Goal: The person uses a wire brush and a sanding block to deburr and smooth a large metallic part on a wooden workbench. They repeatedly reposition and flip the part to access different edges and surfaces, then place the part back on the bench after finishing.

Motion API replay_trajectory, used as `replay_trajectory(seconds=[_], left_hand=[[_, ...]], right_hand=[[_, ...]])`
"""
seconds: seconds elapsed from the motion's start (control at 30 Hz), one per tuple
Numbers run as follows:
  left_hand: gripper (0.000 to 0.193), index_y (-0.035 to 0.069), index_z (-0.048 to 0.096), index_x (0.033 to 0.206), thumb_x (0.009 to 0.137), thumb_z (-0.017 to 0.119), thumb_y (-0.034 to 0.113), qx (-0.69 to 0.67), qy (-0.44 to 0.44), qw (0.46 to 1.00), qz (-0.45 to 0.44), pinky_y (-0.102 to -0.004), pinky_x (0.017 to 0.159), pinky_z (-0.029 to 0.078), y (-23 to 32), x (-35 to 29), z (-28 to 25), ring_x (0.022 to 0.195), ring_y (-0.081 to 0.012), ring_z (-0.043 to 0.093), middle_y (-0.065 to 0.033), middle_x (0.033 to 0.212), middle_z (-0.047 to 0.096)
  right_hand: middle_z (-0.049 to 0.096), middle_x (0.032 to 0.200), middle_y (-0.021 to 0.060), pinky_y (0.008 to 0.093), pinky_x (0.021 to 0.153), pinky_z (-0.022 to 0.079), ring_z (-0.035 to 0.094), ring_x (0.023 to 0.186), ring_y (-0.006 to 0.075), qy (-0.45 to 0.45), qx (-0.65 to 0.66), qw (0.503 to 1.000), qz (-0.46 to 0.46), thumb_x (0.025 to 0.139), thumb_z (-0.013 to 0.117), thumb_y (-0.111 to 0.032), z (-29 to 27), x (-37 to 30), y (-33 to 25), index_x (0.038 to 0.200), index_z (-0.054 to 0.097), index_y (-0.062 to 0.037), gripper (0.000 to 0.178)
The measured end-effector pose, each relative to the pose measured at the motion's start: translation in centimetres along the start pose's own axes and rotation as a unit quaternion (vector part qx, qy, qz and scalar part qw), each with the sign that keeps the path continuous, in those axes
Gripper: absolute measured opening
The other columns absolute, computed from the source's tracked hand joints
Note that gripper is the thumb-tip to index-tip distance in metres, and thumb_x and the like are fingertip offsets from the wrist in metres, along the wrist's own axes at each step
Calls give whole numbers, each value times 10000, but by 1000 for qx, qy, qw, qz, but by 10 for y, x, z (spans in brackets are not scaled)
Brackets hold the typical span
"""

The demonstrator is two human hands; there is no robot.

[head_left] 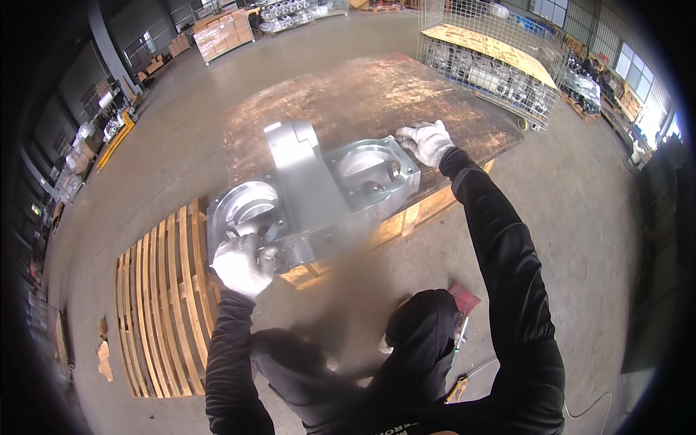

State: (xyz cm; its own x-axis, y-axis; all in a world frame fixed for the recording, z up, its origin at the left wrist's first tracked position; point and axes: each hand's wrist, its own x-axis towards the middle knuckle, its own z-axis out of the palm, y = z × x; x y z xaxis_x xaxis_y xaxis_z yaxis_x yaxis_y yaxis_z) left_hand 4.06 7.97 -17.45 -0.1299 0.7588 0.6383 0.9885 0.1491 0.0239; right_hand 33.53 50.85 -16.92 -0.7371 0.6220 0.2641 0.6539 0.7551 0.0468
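A large silver-grey metal casting [316,199] lies at the near edge of a worn wooden tabletop [348,94]. It has a round recess at each end and a raised, curved band across its middle. My left hand [245,265], in a white glove, grips the casting's near left corner with fingers curled over the rim. At its far right corner my right hand [429,142], also gloved, has its fingers bent against the edge. The undersides of both grips are hidden.
A slatted wooden pallet [161,308] stands left of the table. Beyond the table's right side is a wire mesh cage [500,76] of metal parts. A red object [464,297] and a yellow-black tool [457,390] with a cable lie on the floor near my legs.
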Motion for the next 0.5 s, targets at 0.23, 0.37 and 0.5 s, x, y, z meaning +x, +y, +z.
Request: replay_trajectory(seconds=[0.23, 0.37, 0.5], left_hand=[[270, 55, 681, 912, 900, 690, 325, 62, -75, 995, -35, -558, 752, 527, 5, 3, -8, 799, -435, 681, -203, 799, 688], [228, 71, 694, 938, 887, 710, 293, 61, -94, 992, -54, -559, 739, 537, 7, 3, -9, 765, -447, 685, -213, 774, 687], [237, 75, 698, 949, 873, 726, 297, 47, -55, 997, -36, -558, 722, 537, 6, 2, -6, 745, -443, 684, -221, 760, 682]], right_hand=[[705, 1349, 114, 606, 1150, 362, 598, 1361, 378, -16, -13, 1000, -6, 1083, 567, -372, -8, -33, -1, 1428, 644, -277, 365], [764, 1167, -24, 555, 975, 411, 690, 1133, 283, 55, -21, 998, -26, 1000, 693, -185, -12, -79, -5, 1335, 670, -298, 354], [712, 1289, 90, 627, 1043, 424, 638, 1277, 345, 5, 14, 1000, 5, 1041, 638, -343, -24, -120, -9, 1346, 673, -267, 316]])
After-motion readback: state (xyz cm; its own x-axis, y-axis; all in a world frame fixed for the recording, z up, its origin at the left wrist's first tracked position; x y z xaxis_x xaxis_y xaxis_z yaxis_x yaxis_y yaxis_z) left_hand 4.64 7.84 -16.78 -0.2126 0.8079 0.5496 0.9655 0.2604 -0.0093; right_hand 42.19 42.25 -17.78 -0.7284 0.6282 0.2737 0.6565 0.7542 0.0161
